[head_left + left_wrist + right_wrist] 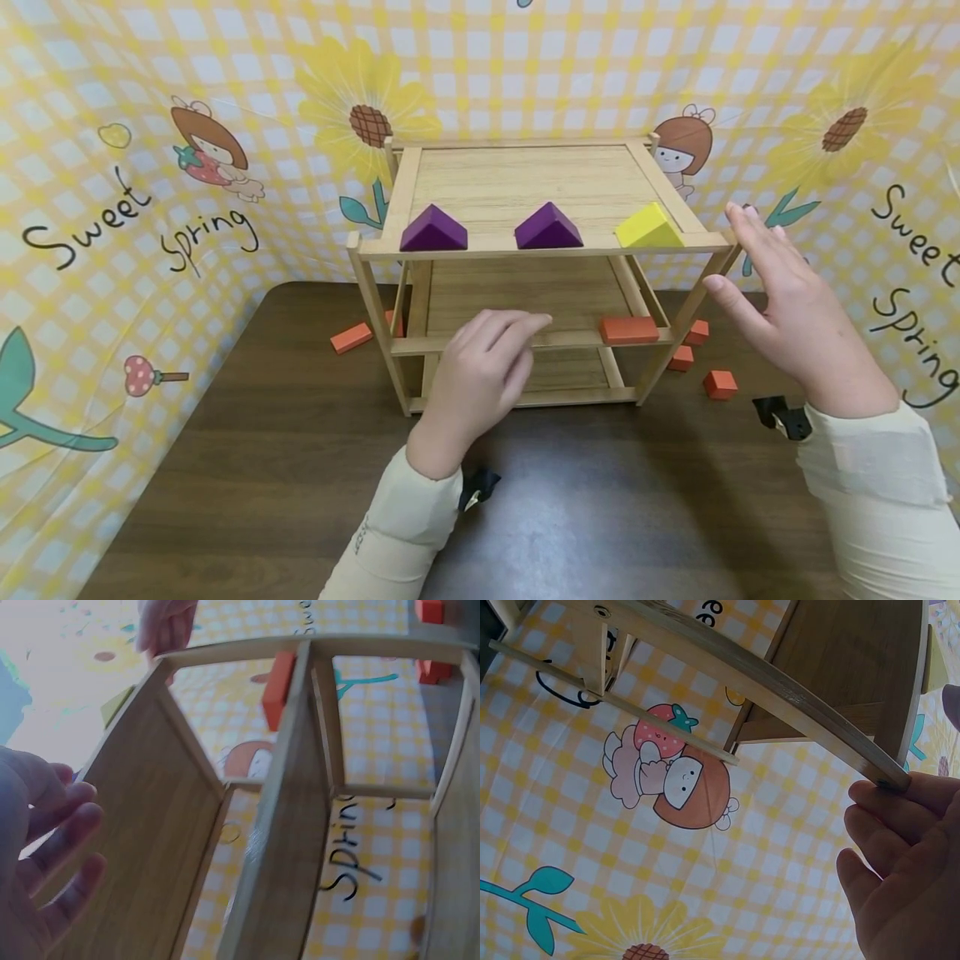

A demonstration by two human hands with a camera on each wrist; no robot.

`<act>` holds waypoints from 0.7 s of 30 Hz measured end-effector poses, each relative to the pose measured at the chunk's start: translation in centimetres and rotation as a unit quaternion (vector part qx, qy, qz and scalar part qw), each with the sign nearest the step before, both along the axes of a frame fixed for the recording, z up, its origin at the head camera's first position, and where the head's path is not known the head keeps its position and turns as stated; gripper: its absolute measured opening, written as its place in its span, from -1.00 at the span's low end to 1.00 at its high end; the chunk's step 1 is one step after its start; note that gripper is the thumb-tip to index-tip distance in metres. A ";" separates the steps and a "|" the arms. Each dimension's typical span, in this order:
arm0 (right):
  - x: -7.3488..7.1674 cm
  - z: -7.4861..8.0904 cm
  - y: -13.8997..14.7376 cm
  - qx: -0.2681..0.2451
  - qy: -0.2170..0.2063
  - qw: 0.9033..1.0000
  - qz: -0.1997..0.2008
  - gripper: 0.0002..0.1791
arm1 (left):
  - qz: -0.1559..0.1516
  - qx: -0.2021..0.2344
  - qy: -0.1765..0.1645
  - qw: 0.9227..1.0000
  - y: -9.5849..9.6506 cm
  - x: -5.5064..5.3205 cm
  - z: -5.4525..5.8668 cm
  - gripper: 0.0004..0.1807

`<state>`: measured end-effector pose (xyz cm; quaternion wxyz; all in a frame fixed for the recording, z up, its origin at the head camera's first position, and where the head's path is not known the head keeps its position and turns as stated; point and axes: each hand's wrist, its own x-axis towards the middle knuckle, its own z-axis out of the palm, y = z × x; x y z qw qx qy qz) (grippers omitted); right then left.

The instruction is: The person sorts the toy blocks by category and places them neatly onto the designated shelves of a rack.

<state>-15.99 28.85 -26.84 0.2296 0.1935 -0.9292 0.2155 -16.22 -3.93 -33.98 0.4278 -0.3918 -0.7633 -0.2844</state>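
A three-tier wooden shelf stands on a dark table. Along its top front edge sit two purple triangular blocks, the left one and the middle one, with a yellow triangular block at the right. An orange rectangular block lies on the middle tier's front right. My left hand hovers before the middle tier, fingers loosely bent, holding nothing visible. My right hand is at the top right front corner, its extended fingers against the post end in the right wrist view.
Several orange cubes, one of them nearest the front, lie on the table right of the shelf. An orange rectangular block lies to its left, with another partly hidden behind the post. Checked cloth surrounds the back and sides.
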 end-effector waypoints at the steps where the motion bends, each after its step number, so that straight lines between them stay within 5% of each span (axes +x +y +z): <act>1: 0.0 0.0 0.0 0.000 0.001 1.000 0.000 -0.22 | -0.003 0.011 0.008 1.000 -0.3 0.1 0.1 -0.68; 6: 0.1 0.0 0.0 0.002 0.003 1.000 -0.002 -0.22 | -0.009 0.073 0.048 0.996 -2.0 0.2 0.6 -0.72; 13: 0.1 -0.1 -0.2 -0.005 0.003 1.000 -0.001 -0.22 | 0.027 0.143 0.105 0.984 -4.6 -0.1 0.9 -0.79; 21: 0.1 0.0 -0.1 -0.001 -0.001 1.000 -0.006 -0.21 | 0.077 0.271 0.142 0.949 -6.9 -0.8 1.2 -0.86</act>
